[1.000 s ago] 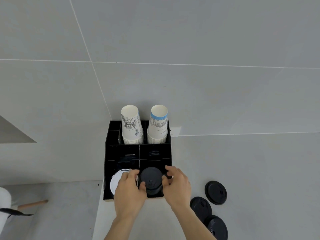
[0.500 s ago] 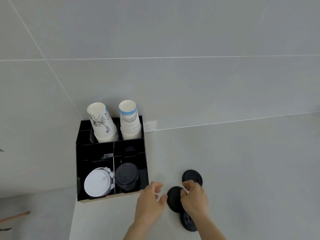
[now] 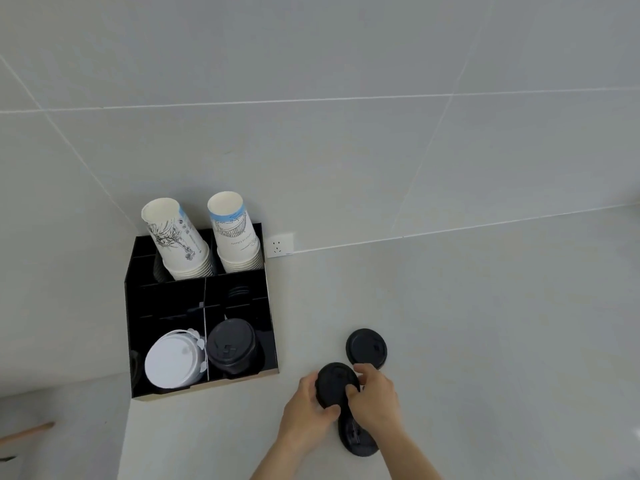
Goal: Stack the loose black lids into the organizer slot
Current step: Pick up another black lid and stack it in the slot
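Note:
A black organizer [image 3: 270,327] stands on the grey counter at the left. Its front right slot holds a stack of black lids [image 3: 230,346]. Three loose black lids lie to its right. My left hand [image 3: 310,408] and my right hand [image 3: 375,398] both grip the middle black lid [image 3: 334,382] by its rim. Another loose lid [image 3: 366,348] lies just beyond it. A third lid [image 3: 358,439] lies nearer to me, partly hidden under my right wrist.
White lids [image 3: 173,363] fill the organizer's front left slot. Two stacks of upside-down paper cups [image 3: 180,240] stand in the back slots. A wall socket [image 3: 280,244] sits behind the organizer. The counter's left edge runs below the organizer, with a wooden handle [image 3: 27,433] beyond it.
Both hands left the black stack in the organizer, moved right to the loose lids, and closed on the middle lid. The view has shifted right.

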A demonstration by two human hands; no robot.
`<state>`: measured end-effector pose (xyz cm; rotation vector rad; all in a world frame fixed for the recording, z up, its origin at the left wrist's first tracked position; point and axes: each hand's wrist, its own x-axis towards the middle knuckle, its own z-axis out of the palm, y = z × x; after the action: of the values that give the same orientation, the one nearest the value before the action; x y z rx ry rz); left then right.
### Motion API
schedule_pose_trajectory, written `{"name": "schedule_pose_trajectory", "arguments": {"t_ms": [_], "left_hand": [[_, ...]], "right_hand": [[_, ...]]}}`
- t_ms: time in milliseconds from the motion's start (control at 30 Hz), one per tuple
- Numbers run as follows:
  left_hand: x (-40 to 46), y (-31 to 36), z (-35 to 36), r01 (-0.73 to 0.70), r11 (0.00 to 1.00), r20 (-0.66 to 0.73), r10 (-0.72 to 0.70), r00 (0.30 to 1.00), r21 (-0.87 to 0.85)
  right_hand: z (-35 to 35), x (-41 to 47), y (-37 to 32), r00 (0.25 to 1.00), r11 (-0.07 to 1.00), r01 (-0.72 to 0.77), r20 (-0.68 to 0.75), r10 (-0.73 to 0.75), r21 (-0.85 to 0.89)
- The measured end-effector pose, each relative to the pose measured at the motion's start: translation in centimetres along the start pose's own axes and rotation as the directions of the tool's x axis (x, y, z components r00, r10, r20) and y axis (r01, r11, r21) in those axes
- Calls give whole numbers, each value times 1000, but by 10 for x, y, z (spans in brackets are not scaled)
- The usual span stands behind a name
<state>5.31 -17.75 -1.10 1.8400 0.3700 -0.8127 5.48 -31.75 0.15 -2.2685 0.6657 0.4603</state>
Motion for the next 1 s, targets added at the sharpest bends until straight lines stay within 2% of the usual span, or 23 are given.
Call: {"name": "schedule_pose_trajectory", "arguments": {"t_ms": [200, 433, 567, 633, 767, 1000], "left_hand": [[-15, 18, -23, -164, 986, -238, 156, 959, -13], [-30, 48, -89, -361, 932, -503, 321, 803, 19], [-31, 48, -134, -341, 936, -598, 322, 734, 85], [-28, 42, -152, -304, 948, -628, 292, 722, 91], [-18, 27, -175, -214, 968, -639, 246, 729, 130], [-7, 3, -180, -134, 972, -608, 225, 761, 192]], "right_hand": [[-10, 4, -35, 982, 983, 121, -158, -99, 135], [-4, -2, -116, 933, 921, 315, -255, -256, 229], [16, -8, -154, 917, 894, 382, -218, -335, 235], [29, -10, -166, 914, 896, 393, -193, -357, 206], [52, -13, -178, 915, 905, 399, -132, -382, 145], [80, -13, -172, 929, 928, 369, -71, -364, 61]]}}
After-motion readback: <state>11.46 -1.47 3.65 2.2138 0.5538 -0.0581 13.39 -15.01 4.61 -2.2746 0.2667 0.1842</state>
